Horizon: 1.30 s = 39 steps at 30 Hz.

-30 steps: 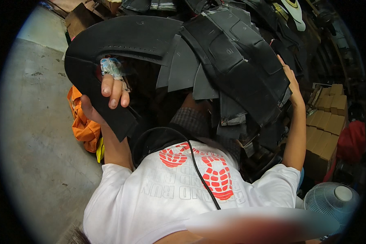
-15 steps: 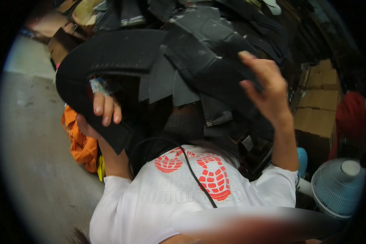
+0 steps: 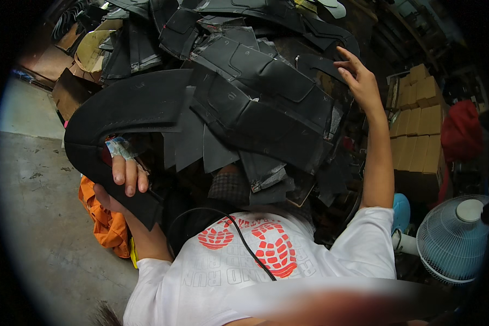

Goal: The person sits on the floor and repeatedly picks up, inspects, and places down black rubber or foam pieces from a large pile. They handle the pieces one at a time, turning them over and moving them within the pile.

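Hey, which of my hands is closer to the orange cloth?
Left. Your left hand, holding the curved black piece, is just above the orange cloth in the picture; your right hand is far off, at upper right.

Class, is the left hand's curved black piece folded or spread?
Spread: the black piece shows its broad curve, with no doubling visible.

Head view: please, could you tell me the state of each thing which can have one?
Left hand, closed on the curved piece
Right hand, open, raised; contact with the black pieces unclear
Curved piece, held by the left hand
Black pieces, heaped, overlapping
Orange cloth, crumpled
Boxes, stacked
Cable, slack, curved
Fan, on or off: cannot tell
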### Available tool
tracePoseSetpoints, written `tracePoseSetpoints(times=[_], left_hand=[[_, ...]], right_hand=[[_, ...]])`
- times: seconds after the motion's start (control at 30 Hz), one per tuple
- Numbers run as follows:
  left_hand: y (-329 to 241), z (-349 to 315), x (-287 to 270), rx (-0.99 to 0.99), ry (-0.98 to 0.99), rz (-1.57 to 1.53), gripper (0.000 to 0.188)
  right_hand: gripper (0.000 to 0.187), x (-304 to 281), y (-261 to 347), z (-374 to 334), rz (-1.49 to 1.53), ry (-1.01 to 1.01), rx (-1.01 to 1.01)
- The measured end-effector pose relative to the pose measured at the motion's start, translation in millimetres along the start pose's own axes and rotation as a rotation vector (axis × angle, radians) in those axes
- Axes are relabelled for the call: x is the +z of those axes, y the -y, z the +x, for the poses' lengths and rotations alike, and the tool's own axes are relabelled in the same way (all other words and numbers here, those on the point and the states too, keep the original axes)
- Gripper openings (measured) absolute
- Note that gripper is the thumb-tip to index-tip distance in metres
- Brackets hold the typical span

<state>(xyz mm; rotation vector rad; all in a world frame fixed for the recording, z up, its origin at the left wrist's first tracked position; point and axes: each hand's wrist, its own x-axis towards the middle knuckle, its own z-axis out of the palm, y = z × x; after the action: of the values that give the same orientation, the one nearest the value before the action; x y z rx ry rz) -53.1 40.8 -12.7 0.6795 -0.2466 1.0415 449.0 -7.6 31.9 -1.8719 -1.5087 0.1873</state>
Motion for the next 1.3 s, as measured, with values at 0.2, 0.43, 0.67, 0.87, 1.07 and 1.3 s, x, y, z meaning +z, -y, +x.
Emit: tracePoseSetpoints(times=[0.2, 0.43, 0.67, 0.87, 1.07, 1.3], left_hand=[[8, 8, 6, 0.053, 0.017, 0.027, 0.039], [8, 8, 5, 0.084, -0.049, 0.048, 0.036], [6, 7, 2, 0.077, -0.02, 0.0, 0.034], [3, 3, 6, 0.089, -0.021, 0.026, 0.034], [-4, -5, 4, 0.059, -0.076, 0.03, 0.031], [-3, -2, 7, 0.088, -0.041, 0.024, 0.032]], right_hand=[[0.081, 23, -114, 29, -0.569, -0.071, 0.055], [0.062, -3, -154, 29, -0.436, -0.138, 0.192], [0.059, -7, -53, 24, -0.505, -0.247, -0.154], [0.045, 13, 88, -6, -0.084, -0.142, -0.558], [0.063, 47, 143, -60, -0.045, 0.129, -0.69], [0.093, 74, 152, -80, -0.314, 0.141, -0.631]])
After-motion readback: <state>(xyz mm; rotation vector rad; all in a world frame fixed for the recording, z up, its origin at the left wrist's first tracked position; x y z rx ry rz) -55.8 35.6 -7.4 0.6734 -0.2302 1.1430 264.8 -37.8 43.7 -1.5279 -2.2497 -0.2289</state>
